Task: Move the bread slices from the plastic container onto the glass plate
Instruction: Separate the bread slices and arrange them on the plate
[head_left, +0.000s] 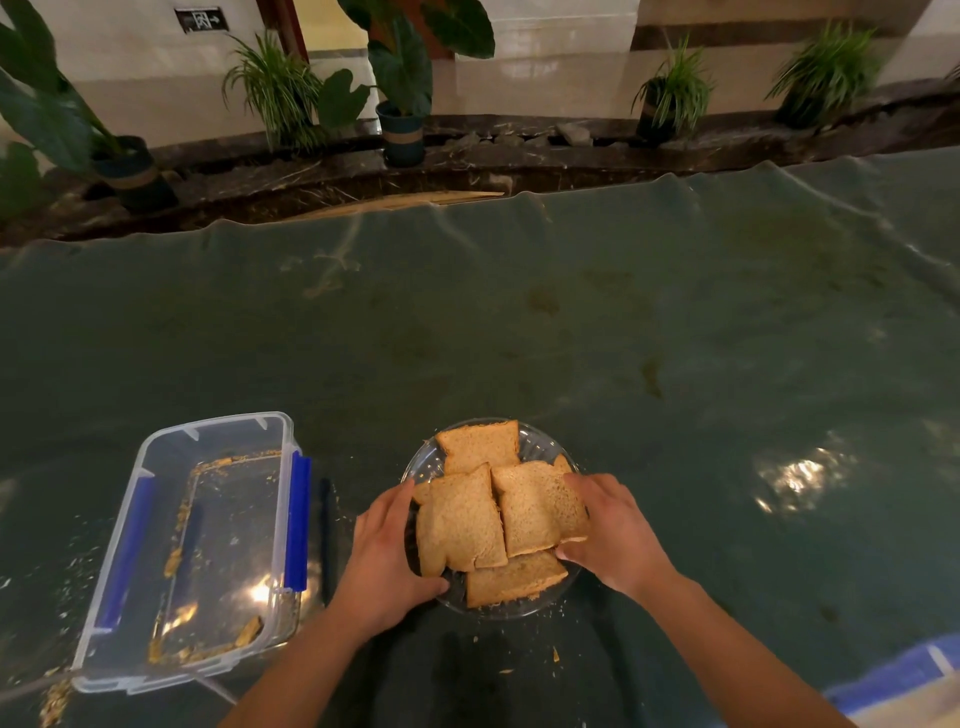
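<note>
Several brown bread slices (478, 514) lie overlapping on the round glass plate (540, 439) near the table's front middle. My left hand (384, 556) cups the plate's left rim, its thumb under the near-left slice. My right hand (613, 535) rests on the right side, fingers touching the right slice's edge. The clear plastic container (156, 519) with blue clips stands to the left, holding only crumbs and small crust bits.
The table (519, 312) wears a wrinkled dark green plastic cover strewn with crumbs around the container. A dark pen-like stick (325, 535) lies between container and plate. Potted plants (402, 78) line a stone ledge beyond the far edge.
</note>
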